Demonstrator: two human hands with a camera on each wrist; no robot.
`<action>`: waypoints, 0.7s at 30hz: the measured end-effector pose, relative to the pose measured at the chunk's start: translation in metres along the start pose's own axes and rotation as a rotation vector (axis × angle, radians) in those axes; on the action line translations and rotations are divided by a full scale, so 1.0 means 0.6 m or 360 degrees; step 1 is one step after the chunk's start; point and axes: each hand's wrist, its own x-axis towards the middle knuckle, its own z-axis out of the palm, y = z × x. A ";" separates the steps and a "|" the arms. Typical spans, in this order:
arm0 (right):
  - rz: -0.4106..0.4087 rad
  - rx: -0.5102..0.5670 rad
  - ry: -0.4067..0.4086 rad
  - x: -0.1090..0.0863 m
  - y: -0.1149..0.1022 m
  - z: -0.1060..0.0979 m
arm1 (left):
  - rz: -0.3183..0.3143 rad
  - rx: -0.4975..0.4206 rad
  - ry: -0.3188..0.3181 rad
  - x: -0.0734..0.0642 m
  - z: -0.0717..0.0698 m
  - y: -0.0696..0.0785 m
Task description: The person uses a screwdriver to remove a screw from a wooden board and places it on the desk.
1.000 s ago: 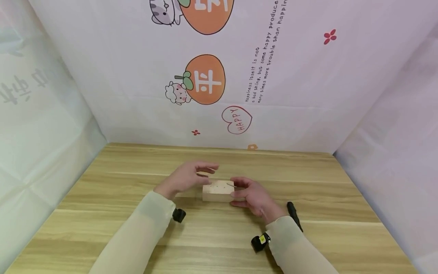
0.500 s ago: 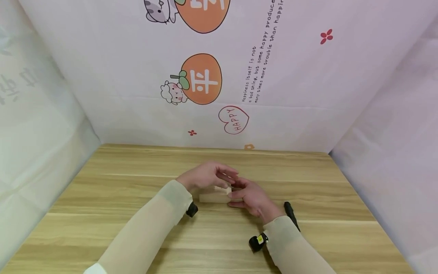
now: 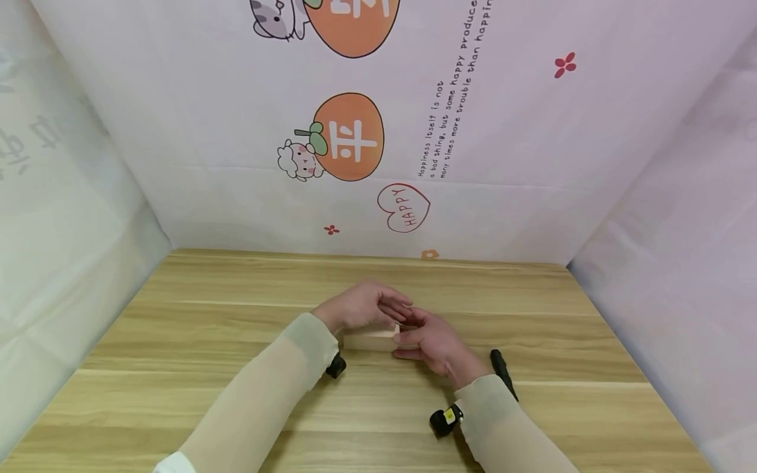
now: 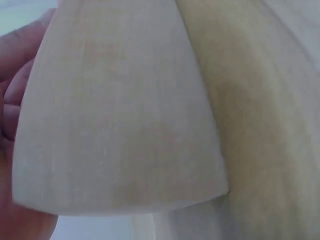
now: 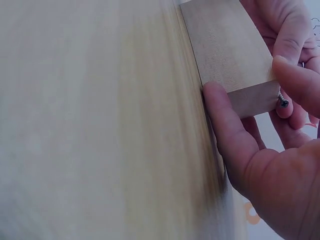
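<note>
A pale wooden block (image 3: 371,339) lies on the table, its side filling much of the left wrist view. My right hand (image 3: 434,341) grips its right end, one finger along the low edge and another at the upper corner. My left hand (image 3: 363,307) reaches over the block's top, fingers curled so the tips meet the right fingertips. In the right wrist view, a small screw (image 5: 283,101) shows its head at the block's end, against a fingertip. A metal bit (image 5: 302,64) glints between the left fingers. The block's top is mostly hidden by the left hand.
A slim black tool (image 3: 503,373) lies on the wood-grain table (image 3: 177,368), right of the right wrist. A printed white cloth (image 3: 485,217) hangs behind the table, with plain-looking cloth at both sides. Black wrist cameras (image 3: 445,419) sit on both sleeves.
My left hand has moved right, from beside the block to over its top, meeting the right fingertips. The right hand keeps its grip on the block. The holes on top are now covered.
</note>
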 end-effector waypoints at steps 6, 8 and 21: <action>-0.0001 0.0005 -0.0002 0.001 0.000 0.001 | 0.0018 0.0156 0.0111 0.002 0.008 -0.006; -0.0004 0.0006 0.0002 0.001 0.000 0.000 | 0.0022 0.0205 0.0154 0.004 0.011 -0.006; -0.0013 -0.0011 0.0029 0.003 0.000 -0.001 | 0.0004 0.0179 0.0363 0.001 0.014 -0.007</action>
